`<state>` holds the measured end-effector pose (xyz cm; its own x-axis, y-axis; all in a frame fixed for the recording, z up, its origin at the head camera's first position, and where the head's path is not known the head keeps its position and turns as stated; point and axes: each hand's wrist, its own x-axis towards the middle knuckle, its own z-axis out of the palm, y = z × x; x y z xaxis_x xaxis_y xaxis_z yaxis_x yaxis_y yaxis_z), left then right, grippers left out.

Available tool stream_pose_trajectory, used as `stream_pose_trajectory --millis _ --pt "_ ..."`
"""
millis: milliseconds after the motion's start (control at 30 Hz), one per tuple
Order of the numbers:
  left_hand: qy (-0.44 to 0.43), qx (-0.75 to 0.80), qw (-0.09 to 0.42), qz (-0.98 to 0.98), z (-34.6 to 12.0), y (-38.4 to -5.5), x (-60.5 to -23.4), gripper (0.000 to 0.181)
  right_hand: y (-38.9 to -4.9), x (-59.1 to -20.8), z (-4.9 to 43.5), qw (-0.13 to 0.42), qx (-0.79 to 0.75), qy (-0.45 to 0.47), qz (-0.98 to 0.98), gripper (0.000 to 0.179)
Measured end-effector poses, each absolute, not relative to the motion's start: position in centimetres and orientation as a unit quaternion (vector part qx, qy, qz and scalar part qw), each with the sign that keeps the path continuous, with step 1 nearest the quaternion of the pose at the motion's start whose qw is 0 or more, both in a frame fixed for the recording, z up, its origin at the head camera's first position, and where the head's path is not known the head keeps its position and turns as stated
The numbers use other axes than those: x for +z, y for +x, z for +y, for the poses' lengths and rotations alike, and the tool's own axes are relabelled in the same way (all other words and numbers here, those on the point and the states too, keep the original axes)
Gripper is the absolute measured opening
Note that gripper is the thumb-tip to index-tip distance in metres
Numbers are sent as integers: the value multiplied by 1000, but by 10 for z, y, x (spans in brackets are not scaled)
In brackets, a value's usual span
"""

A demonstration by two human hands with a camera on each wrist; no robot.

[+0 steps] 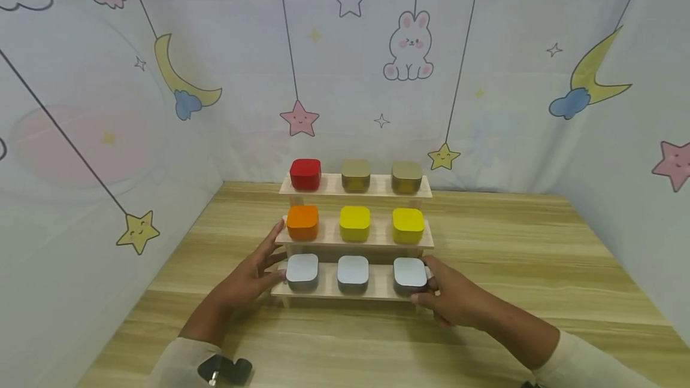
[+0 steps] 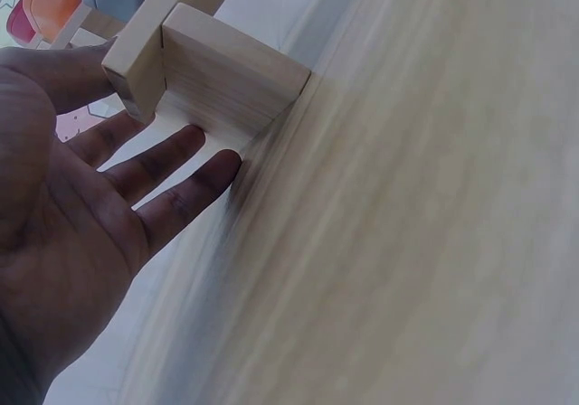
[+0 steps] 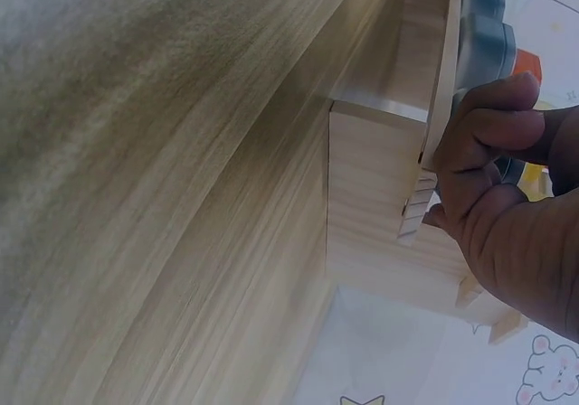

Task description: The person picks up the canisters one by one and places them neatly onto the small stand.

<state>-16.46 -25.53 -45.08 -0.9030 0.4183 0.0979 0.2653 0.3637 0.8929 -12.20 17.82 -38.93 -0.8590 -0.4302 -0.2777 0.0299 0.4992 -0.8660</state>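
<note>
A three-tier wooden display stand bears small square tins with rounded corners. On the lowest tier are three silver tins: a left one, a middle one and a right one. My right hand grips the right silver tin at the tier's right end, thumb in front and index finger behind. At the opposite end, my left hand rests against the stand, its thumb by the lowest tier's edge. In the left wrist view its other fingers stretch out beside the wooden leg.
On the middle tier stand an orange tin and two yellow tins. The top tier holds a red tin and two gold tins. Under the stand is a wood-grain table; printed curtains enclose it.
</note>
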Motion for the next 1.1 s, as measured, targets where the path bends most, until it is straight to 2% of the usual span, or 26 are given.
stream_pose_trajectory --millis 233,700,800,900,1100 --pt "203 519 72 827 -255 -163 -449 110 -117 -387 182 232 -466 -111 847 81" --pt "210 504 50 837 -255 -165 -451 90 -114 -385 197 208 -403 -94 886 82" --pt "218 495 32 840 -256 -166 -451 82 -114 -385 199 199 -386 -96 896 86" --pt "221 482 10 848 -257 -166 -451 74 -115 -384 202 195 -370 -102 902 98" --pt "182 379 -70 904 -258 -160 -445 69 -116 -380 209 168 -298 -115 932 120"
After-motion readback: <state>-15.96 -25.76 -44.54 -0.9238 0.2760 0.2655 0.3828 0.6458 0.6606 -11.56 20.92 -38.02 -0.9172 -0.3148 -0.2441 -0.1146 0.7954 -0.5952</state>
